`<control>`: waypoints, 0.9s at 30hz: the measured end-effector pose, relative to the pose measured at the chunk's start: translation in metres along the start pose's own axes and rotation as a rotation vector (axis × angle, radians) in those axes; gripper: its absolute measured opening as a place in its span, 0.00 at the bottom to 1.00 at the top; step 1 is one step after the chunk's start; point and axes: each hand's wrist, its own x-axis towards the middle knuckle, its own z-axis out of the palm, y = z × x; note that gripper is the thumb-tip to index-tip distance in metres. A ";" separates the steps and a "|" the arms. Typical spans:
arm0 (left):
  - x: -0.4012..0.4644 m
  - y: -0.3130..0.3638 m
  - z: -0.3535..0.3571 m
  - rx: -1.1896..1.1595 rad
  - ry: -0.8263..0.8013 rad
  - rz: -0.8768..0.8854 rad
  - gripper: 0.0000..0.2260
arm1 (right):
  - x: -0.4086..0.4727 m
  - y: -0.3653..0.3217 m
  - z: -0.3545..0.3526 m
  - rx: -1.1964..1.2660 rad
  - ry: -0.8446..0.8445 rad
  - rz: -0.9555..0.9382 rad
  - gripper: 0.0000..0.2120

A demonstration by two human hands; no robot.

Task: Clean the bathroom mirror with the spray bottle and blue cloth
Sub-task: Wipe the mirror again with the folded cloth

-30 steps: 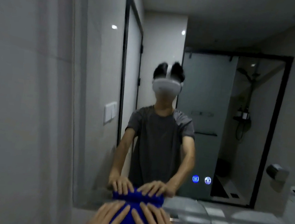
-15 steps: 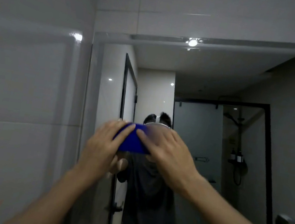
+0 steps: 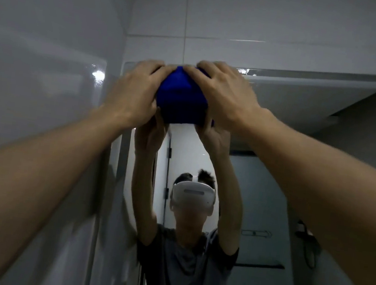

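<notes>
The folded blue cloth (image 3: 181,98) lies flat against the bathroom mirror (image 3: 307,144), up at its top left corner just under the top edge. My left hand (image 3: 133,93) presses on the cloth's left side and my right hand (image 3: 224,96) on its right side, the fingers of both laid over the cloth. Both arms reach up and forward. The mirror reflects my raised arms and the back of the cloth. No spray bottle is in view.
A glossy tiled wall (image 3: 46,74) stands close on the left and meets the mirror's left edge. More tiles (image 3: 271,21) run above the mirror. The mirror reflects a glass shower door (image 3: 264,225) and a dark door frame behind me.
Both hands have slid the cloth up the mirror, from its bottom edge by the counter, past the middle, to the top left corner. My view has tilted upward with them.
</notes>
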 end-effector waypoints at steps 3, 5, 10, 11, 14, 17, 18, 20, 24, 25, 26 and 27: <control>0.025 -0.010 -0.001 0.016 0.026 -0.037 0.29 | 0.023 0.004 0.002 0.010 0.005 0.017 0.37; 0.038 -0.014 -0.004 0.020 0.015 -0.055 0.29 | 0.035 0.005 0.003 0.023 0.017 0.041 0.37; 0.048 -0.021 0.005 0.032 -0.082 -0.081 0.33 | 0.052 0.006 0.018 0.056 -0.006 0.086 0.34; 0.045 -0.021 0.009 0.029 -0.078 -0.086 0.33 | 0.053 0.004 0.022 0.060 -0.004 0.093 0.34; 0.039 -0.020 0.018 0.046 -0.052 -0.087 0.35 | 0.053 0.001 0.029 0.048 0.009 0.102 0.35; 0.032 -0.020 0.020 0.055 -0.057 -0.083 0.37 | 0.045 -0.001 0.030 0.029 0.007 0.107 0.36; 0.028 -0.019 0.020 0.058 -0.057 -0.088 0.37 | 0.042 -0.003 0.031 0.025 0.004 0.104 0.37; 0.019 -0.016 0.020 0.071 -0.055 -0.103 0.37 | 0.036 -0.009 0.033 0.020 -0.003 0.096 0.37; -0.002 -0.010 0.017 0.092 -0.078 -0.116 0.36 | 0.019 -0.018 0.034 0.025 -0.022 0.060 0.38; -0.007 -0.008 0.016 0.089 -0.086 -0.109 0.36 | 0.014 -0.020 0.033 0.032 -0.030 0.056 0.38; -0.013 -0.007 0.016 0.087 -0.095 -0.107 0.35 | 0.008 -0.022 0.033 0.043 -0.037 0.052 0.38; -0.018 -0.006 0.016 0.084 -0.101 -0.110 0.35 | 0.002 -0.026 0.032 0.055 -0.043 0.049 0.37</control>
